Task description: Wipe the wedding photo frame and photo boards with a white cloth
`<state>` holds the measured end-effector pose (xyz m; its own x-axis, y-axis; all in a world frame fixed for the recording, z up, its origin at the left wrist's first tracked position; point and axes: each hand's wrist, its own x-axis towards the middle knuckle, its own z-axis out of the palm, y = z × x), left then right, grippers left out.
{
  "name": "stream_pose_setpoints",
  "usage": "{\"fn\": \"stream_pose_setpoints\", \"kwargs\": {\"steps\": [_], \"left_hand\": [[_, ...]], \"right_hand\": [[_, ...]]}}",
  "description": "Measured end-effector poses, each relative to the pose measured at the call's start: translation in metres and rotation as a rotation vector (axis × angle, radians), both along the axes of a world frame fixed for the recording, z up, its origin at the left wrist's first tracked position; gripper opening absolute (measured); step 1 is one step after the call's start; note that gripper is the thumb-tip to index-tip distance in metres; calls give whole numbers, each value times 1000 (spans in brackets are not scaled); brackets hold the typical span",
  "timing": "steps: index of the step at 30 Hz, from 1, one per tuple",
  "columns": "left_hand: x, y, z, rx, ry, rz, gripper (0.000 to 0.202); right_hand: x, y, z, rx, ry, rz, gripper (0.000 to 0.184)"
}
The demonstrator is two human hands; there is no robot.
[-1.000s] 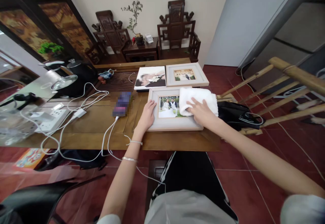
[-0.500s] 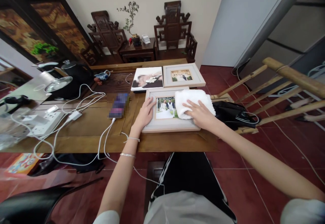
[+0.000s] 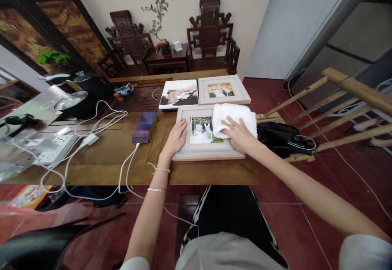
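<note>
A picture frame [image 3: 208, 154] with a pale wooden border lies flat near the table's front edge. Inside it is a photo [image 3: 197, 128] of a couple in wedding clothes. My left hand [image 3: 177, 137] rests flat on the frame's left side, fingers stretched out and holding nothing. On the right part of the frame lies a folded white towel [image 3: 239, 113], covering the photo's right edge. My right hand [image 3: 240, 135] presses down on this towel, fingers spread and slightly bent over it. Its palm hides the frame's lower right area.
Behind are a second framed photo [image 3: 225, 100] and a white-edged photo panel [image 3: 179, 94]. A phone [image 3: 143, 127] on a white cable lies to the left, near a power strip [image 3: 58, 147] and tangled cords. A bamboo rack [image 3: 346, 86] and black bag [image 3: 277, 139] stand right of the table.
The towel and my right hand have shifted slightly up over the frame. My left hand stays on the frame's left side. The whole view has moved a little.
</note>
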<state>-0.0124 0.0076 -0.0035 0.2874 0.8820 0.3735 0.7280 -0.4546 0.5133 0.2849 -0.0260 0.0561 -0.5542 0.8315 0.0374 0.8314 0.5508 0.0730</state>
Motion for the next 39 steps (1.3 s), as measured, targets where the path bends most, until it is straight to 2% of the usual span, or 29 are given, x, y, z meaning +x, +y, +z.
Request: {"fn": "stream_pose_setpoints", "kwargs": {"steps": [6, 10, 12, 14, 21, 23, 25, 27, 30, 35, 39], "left_hand": [[1, 1, -2, 43, 76, -20, 46], [1, 1, -2, 57, 98, -29, 46], [0, 1, -3, 56, 92, -32, 46], [-1, 1, -3, 51, 83, -37, 45], [-2, 3, -5, 46, 57, -41, 44], [-1, 2, -4, 46, 58, -37, 44], [-1, 1, -3, 44, 59, -37, 45], [0, 1, -3, 43, 58, -38, 45], [0, 1, -5, 57, 55, -28, 45], [1, 1, -8, 92, 48, -12, 45], [1, 1, -7, 79, 58, -25, 46]], "right_hand": [[3, -71, 17, -101, 32, 80, 66], [-7, -85, 22, -167, 77, 179, 71], [-13, -75, 18, -158, 90, 210, 72], [-18, -54, 11, -123, 95, 198, 72], [-20, 55, 0, 80, 101, -9, 74], [-21, 70, -1, 100, 75, -54, 71], [-23, 70, -3, 92, 27, -51, 69], [-25, 57, -5, 78, -21, -18, 68], [-26, 20, -4, 29, -65, 36, 66], [-24, -52, 13, -88, -31, 105, 68], [-26, -84, 25, -170, 5, 142, 72]]}}
